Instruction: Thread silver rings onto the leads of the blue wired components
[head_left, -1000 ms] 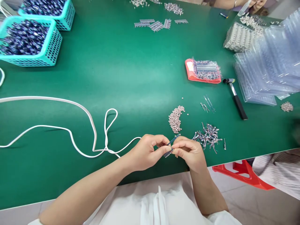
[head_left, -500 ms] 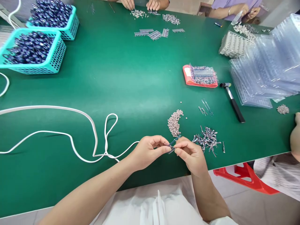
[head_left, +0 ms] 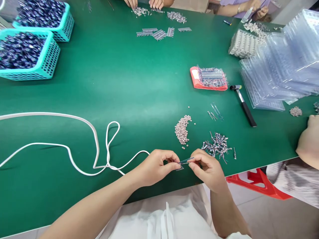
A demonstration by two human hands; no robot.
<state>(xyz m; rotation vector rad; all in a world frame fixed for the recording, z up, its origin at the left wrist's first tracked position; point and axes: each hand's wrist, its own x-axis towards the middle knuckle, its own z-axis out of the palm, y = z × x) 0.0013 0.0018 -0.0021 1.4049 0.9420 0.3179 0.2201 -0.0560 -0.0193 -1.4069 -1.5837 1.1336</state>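
In the head view, my left hand (head_left: 159,167) is closed in a pinch on a thin blue-green strip (head_left: 184,161) near the table's front edge. A small flat dark piece with a toothed edge shows under the left fingertips. My right hand (head_left: 208,168) has its thumb and fingers pinched at the strip's right end; any smaller part between those fingertips cannot be made out. Just beyond the hands lies a pile of small pinkish round discs (head_left: 181,128). Beside my right hand is a heap of small metallic parts with thin leads (head_left: 217,146).
A hammer (head_left: 243,107) and a red packet (head_left: 209,87) bearing strips lie beyond the hands. Clear plastic trays (head_left: 279,71) are stacked right. White cable (head_left: 97,142) loops at left, below teal baskets (head_left: 48,64) of dark glossy pieces. Other people's hands (head_left: 156,4) work across the table.
The strip has swung from slanting upward to nearly level. My right hand has moved slightly right, away from the left fingertips. The whole view has shifted a little.
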